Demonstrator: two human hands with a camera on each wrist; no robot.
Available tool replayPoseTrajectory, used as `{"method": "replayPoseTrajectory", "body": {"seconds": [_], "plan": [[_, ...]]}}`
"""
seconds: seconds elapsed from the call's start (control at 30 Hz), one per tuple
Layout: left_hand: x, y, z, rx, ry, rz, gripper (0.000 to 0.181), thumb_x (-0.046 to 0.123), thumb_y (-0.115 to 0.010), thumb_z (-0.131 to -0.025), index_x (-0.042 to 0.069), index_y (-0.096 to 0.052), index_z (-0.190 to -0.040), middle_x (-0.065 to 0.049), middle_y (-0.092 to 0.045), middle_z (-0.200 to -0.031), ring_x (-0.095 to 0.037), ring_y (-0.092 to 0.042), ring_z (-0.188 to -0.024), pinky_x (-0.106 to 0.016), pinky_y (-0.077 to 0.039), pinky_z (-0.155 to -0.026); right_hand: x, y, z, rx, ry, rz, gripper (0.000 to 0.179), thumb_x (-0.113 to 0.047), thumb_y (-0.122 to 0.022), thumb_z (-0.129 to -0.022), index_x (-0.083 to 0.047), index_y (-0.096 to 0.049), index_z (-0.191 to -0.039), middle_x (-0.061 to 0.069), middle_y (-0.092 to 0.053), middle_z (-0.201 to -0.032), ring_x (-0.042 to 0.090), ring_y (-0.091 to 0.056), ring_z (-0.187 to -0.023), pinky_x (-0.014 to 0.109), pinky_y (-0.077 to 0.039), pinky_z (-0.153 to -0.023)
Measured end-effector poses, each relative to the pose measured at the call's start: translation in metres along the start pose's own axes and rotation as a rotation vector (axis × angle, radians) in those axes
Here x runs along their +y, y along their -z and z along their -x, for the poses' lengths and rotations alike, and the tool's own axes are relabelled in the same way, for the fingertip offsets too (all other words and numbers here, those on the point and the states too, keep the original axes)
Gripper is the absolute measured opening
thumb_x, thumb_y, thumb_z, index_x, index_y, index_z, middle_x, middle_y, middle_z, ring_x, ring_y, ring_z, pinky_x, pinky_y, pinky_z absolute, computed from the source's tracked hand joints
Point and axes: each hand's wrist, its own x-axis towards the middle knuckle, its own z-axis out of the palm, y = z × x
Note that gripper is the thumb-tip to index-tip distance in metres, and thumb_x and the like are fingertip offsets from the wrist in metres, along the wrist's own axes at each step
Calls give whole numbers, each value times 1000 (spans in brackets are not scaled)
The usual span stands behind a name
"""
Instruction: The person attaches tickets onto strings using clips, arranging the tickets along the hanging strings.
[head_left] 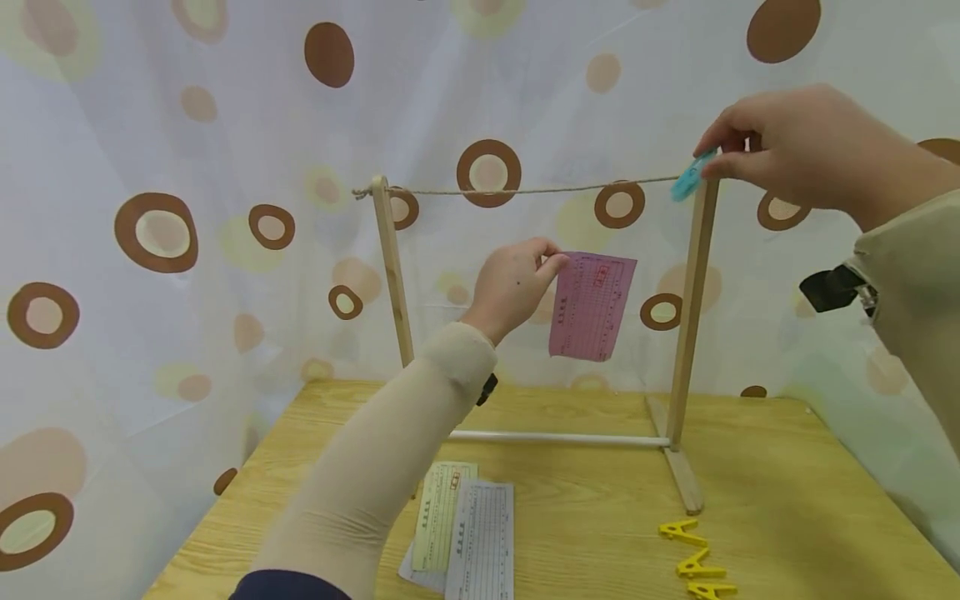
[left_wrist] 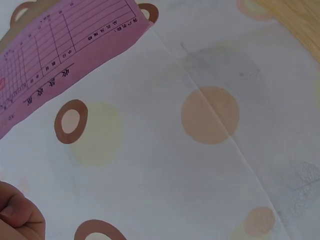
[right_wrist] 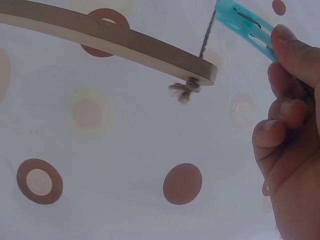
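Observation:
My left hand (head_left: 517,283) pinches a pink printed slip (head_left: 592,308) by its upper left corner, and the slip hangs below the rope (head_left: 540,191). In the left wrist view the pink slip (left_wrist: 55,55) fills the upper left, with part of the left hand (left_wrist: 20,215) below it. Between thumb and finger, my right hand (head_left: 802,150) pinches a light blue clothespin (head_left: 690,179) at the rope's right end, beside the post. The right wrist view has this clothespin (right_wrist: 245,25) at the rope, near the post's knotted tip; whether it bites the rope I cannot tell.
Wooden posts (head_left: 693,317) and a white bar (head_left: 555,437) form the rack on the wooden table (head_left: 585,517). A yellow slip (head_left: 435,517) and white slips (head_left: 483,542) overlap at the front. Several yellow clothespins (head_left: 701,565) lie front right. A patterned curtain (head_left: 420,67) hangs behind.

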Motion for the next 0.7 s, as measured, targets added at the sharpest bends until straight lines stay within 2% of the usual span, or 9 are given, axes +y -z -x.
{"method": "replayPoseTrajectory", "body": {"seconds": [0.1, 0.33, 0.57, 0.7], "plan": [[10, -5, -10, 5, 6, 5, 26, 40, -55, -105, 19, -70, -111, 4, -58, -70, -12, -42, -60, -25, -36, -59, -2, 8, -11, -15, 5, 9, 17, -20, -69, -99, -6, -72, -108, 7, -66, -85, 24, -47, -68, 34, -39, -56], [31, -13, -30, 51, -2, 1, 25, 41, -54, -106, 20, -67, -106, 6, -61, -80, -11, -47, -64, -24, -37, -61, -2, 19, -33, -40, 24, 29, 12, -18, -69, -98, -7, -74, -100, 10, -70, -93, 26, -53, -76, 31, -42, -60], [49, -18, -42, 110, 35, -24, 26, 42, -53, -106, 21, -67, -105, 9, -61, -81, -8, -51, -65, -22, -39, -58, -5, 20, -41, -95, -15, 19, 14, -21, -66, -100, -9, -74, -100, 11, -70, -96, 28, -52, -81, 42, -43, -67], [57, -18, -46, 119, 57, -28, 26, 43, -52, -106, 22, -67, -105, 11, -61, -80, -7, -52, -65, -22, -39, -57, -4, 16, -41, -135, -17, 18, 14, -22, -65, -101, -11, -74, -100, 9, -68, -98, 28, -52, -82, 42, -42, -69]]}}
